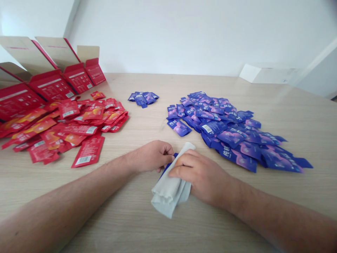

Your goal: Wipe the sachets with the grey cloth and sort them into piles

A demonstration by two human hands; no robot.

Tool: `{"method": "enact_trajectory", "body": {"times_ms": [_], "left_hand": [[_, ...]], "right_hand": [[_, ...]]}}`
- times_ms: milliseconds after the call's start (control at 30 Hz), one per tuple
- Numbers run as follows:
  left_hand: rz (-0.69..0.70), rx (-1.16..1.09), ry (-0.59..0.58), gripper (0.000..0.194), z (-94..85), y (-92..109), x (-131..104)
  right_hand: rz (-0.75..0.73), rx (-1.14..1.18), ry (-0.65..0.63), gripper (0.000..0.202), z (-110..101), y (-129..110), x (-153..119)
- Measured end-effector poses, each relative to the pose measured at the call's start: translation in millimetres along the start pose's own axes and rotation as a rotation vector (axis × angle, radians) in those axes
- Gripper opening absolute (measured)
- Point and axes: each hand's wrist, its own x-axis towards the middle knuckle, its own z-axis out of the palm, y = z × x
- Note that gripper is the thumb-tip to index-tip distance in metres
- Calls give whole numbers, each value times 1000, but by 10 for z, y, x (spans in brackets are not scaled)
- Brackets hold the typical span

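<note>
Near the front middle of the table, my left hand (pixel 152 156) pinches a blue sachet (pixel 165 172) by its edge. Most of that sachet is hidden behind a folded white cloth (pixel 168 186). My right hand (pixel 204 172) grips the cloth and presses it against the sachet, with the cloth's loose end hanging toward me. Beyond my right hand spreads a large pile of blue sachets (pixel 231 135). A smaller group of blue sachets (pixel 143 98) lies farther back, past my left hand.
On the left lies a pile of red sachets (pixel 86 128). Behind it stand several red cartons (pixel 50 86) with raised flaps. A white box (pixel 265 74) rests at the back right against the wall. Everything is on a light wooden table (pixel 147 130).
</note>
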Motion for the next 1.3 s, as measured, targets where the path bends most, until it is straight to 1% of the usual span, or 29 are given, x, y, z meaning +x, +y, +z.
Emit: {"method": "enact_trajectory", "body": {"times_ms": [100, 133, 233, 300, 433, 467, 600, 633, 767, 800, 933, 1100, 1233, 1300], "left_hand": [[-35, -3, 15, 15, 4, 5, 3], [-34, -1, 12, 14, 4, 9, 2], [0, 11, -7, 13, 0, 14, -3], [8, 9, -11, 13, -2, 9, -6], [-44, -21, 3, 15, 0, -6, -6], [-46, -23, 2, 15, 0, -5, -7], [-6, -7, -23, 12, -3, 13, -13], [-11, -7, -22, 12, -3, 16, -13], [-50, -20, 4, 17, 1, 10, -10], [-44, -18, 2, 17, 1, 9, -9], [-8, 0, -23, 13, 2, 18, -7], [-63, -15, 0, 17, 5, 15, -2], [-11, 6, -17, 15, 1, 12, -4], [-11, 8, -17, 14, -1, 16, -7]], "right_hand": [[86, -14, 43, 20, -1, 23, -4], [82, -10, 43, 20, 1, 21, -5], [-4, 12, 2, 18, 10, -6, -7], [-19, 15, -10, 18, 10, -11, -7], [85, -15, 38, 21, -4, 21, -8], [83, -14, 42, 21, -5, 22, -9], [-11, 8, 9, 18, -6, 1, -9], [-5, 6, 5, 18, -8, 1, -9], [102, -16, 35, 20, -19, 20, -9], [98, -13, 36, 20, -18, 19, -9], [8, 10, -3, 18, -13, 0, -8], [112, -26, 38, 21, -22, 26, -12], [19, 5, -5, 18, -13, 1, -12], [27, -2, -12, 19, -12, 0, -10]]}}
